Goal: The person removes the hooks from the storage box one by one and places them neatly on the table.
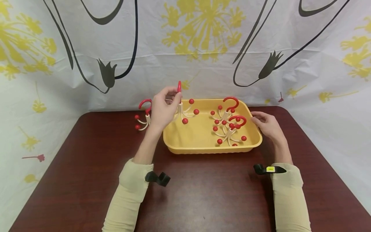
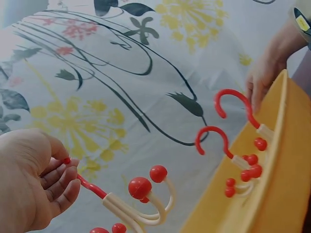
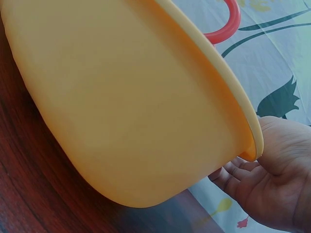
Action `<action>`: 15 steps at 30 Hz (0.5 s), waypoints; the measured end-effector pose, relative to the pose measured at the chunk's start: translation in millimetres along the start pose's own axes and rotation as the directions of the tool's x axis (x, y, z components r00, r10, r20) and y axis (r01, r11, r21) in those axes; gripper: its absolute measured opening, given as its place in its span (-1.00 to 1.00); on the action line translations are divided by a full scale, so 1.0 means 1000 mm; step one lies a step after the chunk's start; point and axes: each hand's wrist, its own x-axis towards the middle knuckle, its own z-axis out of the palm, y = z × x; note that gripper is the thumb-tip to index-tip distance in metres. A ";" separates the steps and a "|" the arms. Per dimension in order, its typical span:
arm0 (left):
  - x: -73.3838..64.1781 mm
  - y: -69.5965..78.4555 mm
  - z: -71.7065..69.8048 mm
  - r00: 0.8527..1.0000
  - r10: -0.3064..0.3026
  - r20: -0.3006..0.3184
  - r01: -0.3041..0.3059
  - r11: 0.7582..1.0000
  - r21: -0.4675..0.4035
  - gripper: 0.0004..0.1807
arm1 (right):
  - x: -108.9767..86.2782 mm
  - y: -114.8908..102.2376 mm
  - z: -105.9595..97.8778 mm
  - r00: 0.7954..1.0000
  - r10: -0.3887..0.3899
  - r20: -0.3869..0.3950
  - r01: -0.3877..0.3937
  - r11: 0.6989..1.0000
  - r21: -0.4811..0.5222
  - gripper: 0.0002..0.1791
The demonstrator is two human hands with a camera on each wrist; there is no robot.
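Observation:
My left hand pinches the red hook of a multi-arm hook hanger, whose cream arms end in red balls. It hangs upright over the left part of a yellow tray. In the left wrist view the thumb and fingertips meet on the hook, with the arms spreading below. My right hand holds the tray's right rim; the right wrist view has its fingers bent around behind the tray's corner. Two similar hangers, one behind and one in front, stand in the tray's right half, red hooks up.
Left of the tray, another hanger stands on the dark red-brown table, partly hidden by my left forearm. A white curtain with yellow and grey flower prints hangs right behind the table's far edge.

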 end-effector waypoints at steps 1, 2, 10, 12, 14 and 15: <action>0.000 0.003 -0.003 1.000 0.008 -0.005 -0.008 1.000 0.002 -0.83 | 0.000 0.000 0.000 1.000 -0.002 0.000 0.002 1.000 0.001 -0.48; 0.000 0.005 -0.006 1.000 0.017 -0.010 -0.017 1.000 0.003 -0.83 | 0.000 0.000 0.000 1.000 -0.003 0.001 0.003 1.000 0.003 -0.48; 0.003 0.020 -0.029 0.996 0.071 -0.059 -0.070 0.997 0.020 -0.83 | 0.000 -0.001 0.000 1.000 0.007 -0.001 -0.007 1.000 0.011 -0.48; 0.003 0.023 -0.036 0.994 0.080 -0.068 -0.078 0.997 0.024 -0.82 | 0.000 -0.001 0.000 1.000 0.008 -0.002 -0.008 1.000 0.009 -0.49; 0.004 0.025 -0.043 0.994 0.082 -0.075 -0.081 0.996 0.022 -0.82 | -0.001 -0.001 0.000 1.000 0.005 -0.002 -0.005 1.000 0.001 -0.49; 0.005 0.025 -0.047 0.993 0.086 -0.079 -0.085 0.996 0.016 -0.81 | -0.001 -0.001 0.000 1.000 0.005 -0.002 -0.005 1.000 -0.001 -0.48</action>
